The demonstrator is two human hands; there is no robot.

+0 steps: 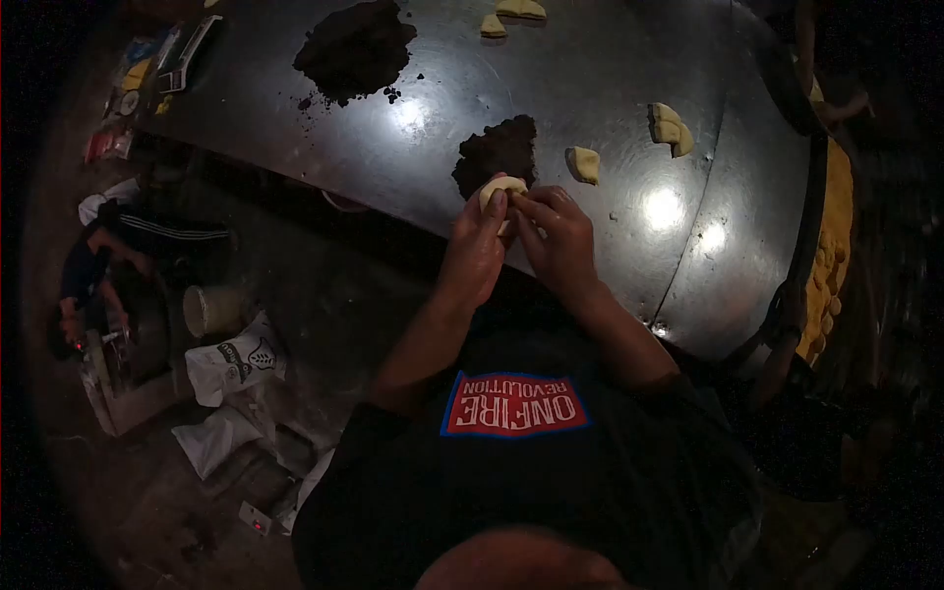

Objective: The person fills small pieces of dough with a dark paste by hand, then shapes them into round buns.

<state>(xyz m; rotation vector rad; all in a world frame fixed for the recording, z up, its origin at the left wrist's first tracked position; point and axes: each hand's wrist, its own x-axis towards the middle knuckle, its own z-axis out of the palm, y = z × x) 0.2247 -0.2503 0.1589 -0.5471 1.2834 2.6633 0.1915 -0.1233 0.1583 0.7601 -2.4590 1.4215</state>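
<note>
Two hands: both are bare and in front of your chest, close together over the near edge of the metal table (590, 88).
Left hand: your left hand (476, 246) is curled around a piece of pale dough (505, 184), the thumb lying over it and the fingers mostly hidden beneath.
Right hand: your right hand (558, 224) has its fingers bent and nearly closed, the thumb and fingertips pinching the same dough at its side.
Pale dough: it is off the tabletop, between your hands, just beside the smaller dark mound (499, 150).
Dark mounds: the smaller one is directly beyond your hands; the larger dark mound (356, 49) is farther away to the left, with loose crumbs around it.
Cut dough: a single dough piece (583, 165) lies right of your hands, a dough cluster (672, 131) farther right, and more pale pieces (521, 9) at the far side.
Right edge: many yellow rounded pieces (829, 251) sit beyond the table's end.
Floor at left: a pale bucket (212, 311) stands near a printed white sack (232, 368); another person (93, 261) is farther left.
Your shirt: black, with a red and blue panel (515, 404) reading "ONFIRE REVOLUTION".
</note>
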